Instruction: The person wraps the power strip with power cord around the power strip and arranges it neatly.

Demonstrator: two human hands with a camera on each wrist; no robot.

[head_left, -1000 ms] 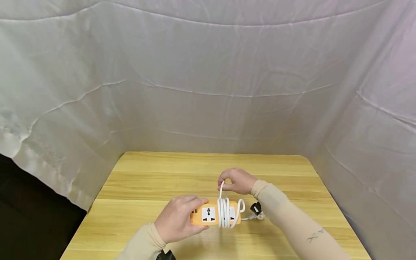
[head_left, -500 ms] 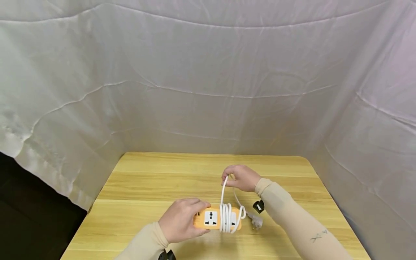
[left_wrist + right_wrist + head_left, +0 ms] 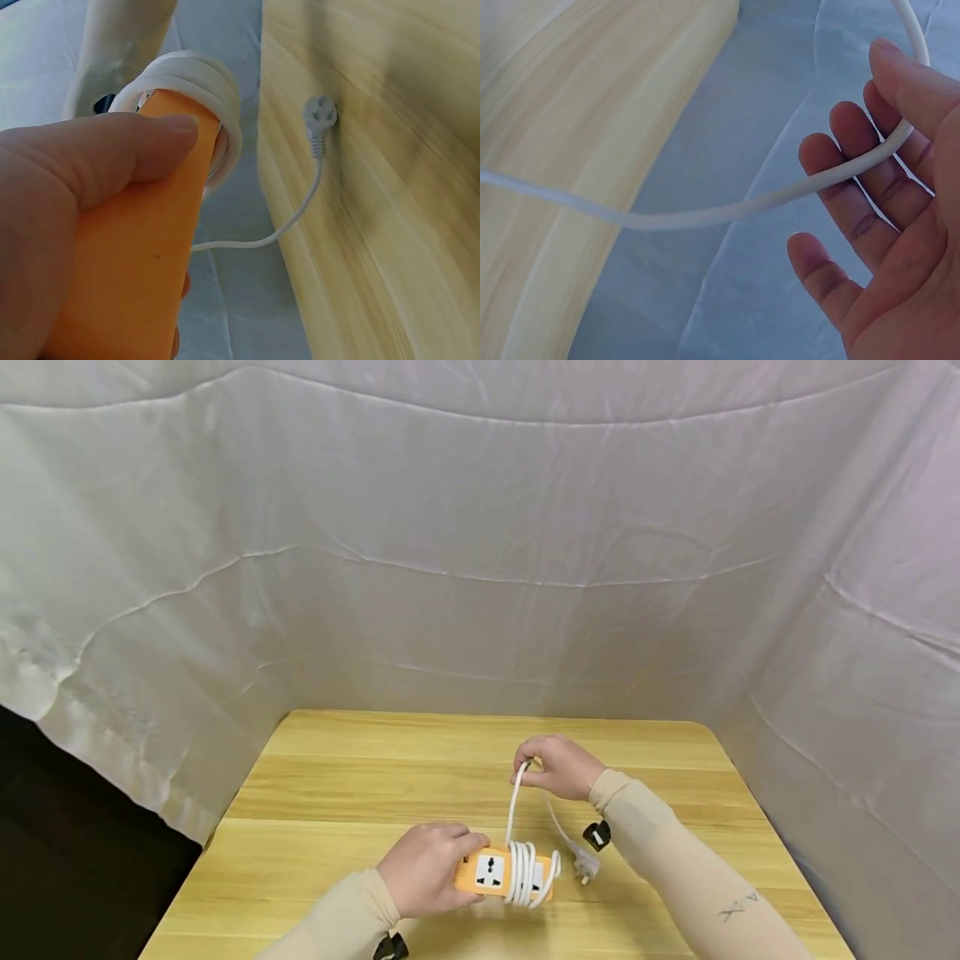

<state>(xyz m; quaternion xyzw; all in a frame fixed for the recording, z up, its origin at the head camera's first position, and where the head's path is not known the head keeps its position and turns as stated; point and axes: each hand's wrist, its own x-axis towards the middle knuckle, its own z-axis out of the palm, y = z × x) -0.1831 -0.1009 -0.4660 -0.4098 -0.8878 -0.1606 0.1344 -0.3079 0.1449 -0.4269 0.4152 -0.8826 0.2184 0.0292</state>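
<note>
My left hand (image 3: 427, 870) grips one end of an orange power strip (image 3: 491, 870) above the table, its thumb along one edge in the left wrist view. Several turns of white cord (image 3: 522, 874) are wound around the strip's other end. From these turns the cord rises to my right hand (image 3: 561, 768), which pinches it between thumb and fingers. In the right wrist view the loose cord (image 3: 679, 220) lies across the fingers. Beyond that hand it hangs down to a white plug (image 3: 587, 864), close over the wood to the strip's right.
A light wooden table (image 3: 360, 777) spreads beneath both hands. Grey fabric (image 3: 480, 610) closes in the back and sides. Black wrist straps (image 3: 597, 835) show at both sleeves, and a dark area (image 3: 75, 852) lies beyond the table's left edge.
My right hand has drawn the cord a little up and away, lengthening the span to the strip. The strip has shifted slightly down and tilted; the plug has swung down into view.
</note>
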